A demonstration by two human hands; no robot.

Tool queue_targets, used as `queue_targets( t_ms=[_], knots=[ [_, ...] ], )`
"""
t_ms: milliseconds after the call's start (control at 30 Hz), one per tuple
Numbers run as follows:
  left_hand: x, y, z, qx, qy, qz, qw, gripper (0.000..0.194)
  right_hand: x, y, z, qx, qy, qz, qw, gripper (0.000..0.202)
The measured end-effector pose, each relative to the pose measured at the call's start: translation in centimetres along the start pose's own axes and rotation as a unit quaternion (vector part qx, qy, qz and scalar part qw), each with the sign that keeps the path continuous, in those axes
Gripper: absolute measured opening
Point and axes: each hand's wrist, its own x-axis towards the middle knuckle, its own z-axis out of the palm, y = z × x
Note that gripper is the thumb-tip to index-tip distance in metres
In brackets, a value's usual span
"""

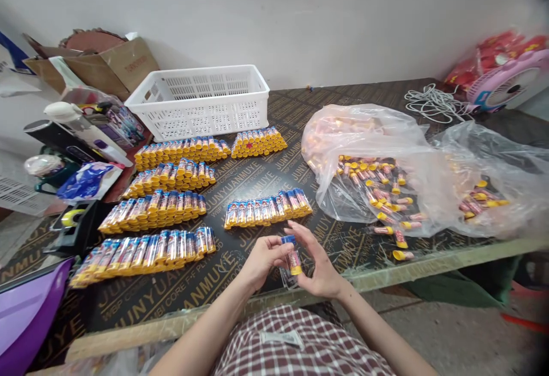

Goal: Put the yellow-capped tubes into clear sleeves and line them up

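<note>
Two bare hands hold up a small pink-labelled tube with a blue top and a yellow base (293,257) at the near edge of a black bench with gold lettering (266,177).
The left hand (265,258) has its fingers closed on the tube near the blue top; the right hand (321,267) has its fingers spread open around the other side, thumb beside the yellow base. Just beyond the hands lies a row of blue-and-yellow tubes (268,210); more stacked rows of the same kind (158,207) lie to the left and in front of a white perforated plastic crate (210,114). On the right, pink tubes with yellow ends (381,193) lie in and spill out of a translucent plastic bag (369,130), with a bundle of pale cord (435,103) behind.
</note>
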Motion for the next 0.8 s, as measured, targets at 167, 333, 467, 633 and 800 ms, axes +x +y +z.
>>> queue_targets(
  t_ms=[167,333,467,633,800],
  knots=[
    [-0.16,-0.21,0.17,-0.004,0.008,-0.01,1.0,0.04,-0.37,0.3,0.38,0.039,0.007,0.004,0.999,0.086],
    [-0.19,-0.27,0.25,-0.005,0.008,-0.012,1.0,0.04,-0.48,0.33,0.63,0.053,0.024,0.002,0.998,0.086],
    [-0.22,-0.27,0.32,-0.009,0.009,-0.01,1.0,0.039,-0.43,0.21,0.61,0.061,0.026,-0.005,0.998,0.088],
    [-0.34,-0.16,0.41,-0.014,0.012,-0.007,1.0,0.038,-0.42,0.17,0.74,0.065,0.035,-0.006,0.997,0.087],
    [-0.36,-0.2,0.44,-0.017,0.013,-0.008,1.0,0.038,-0.43,0.19,0.74,0.06,0.034,-0.004,0.998,0.088]
  ],
)
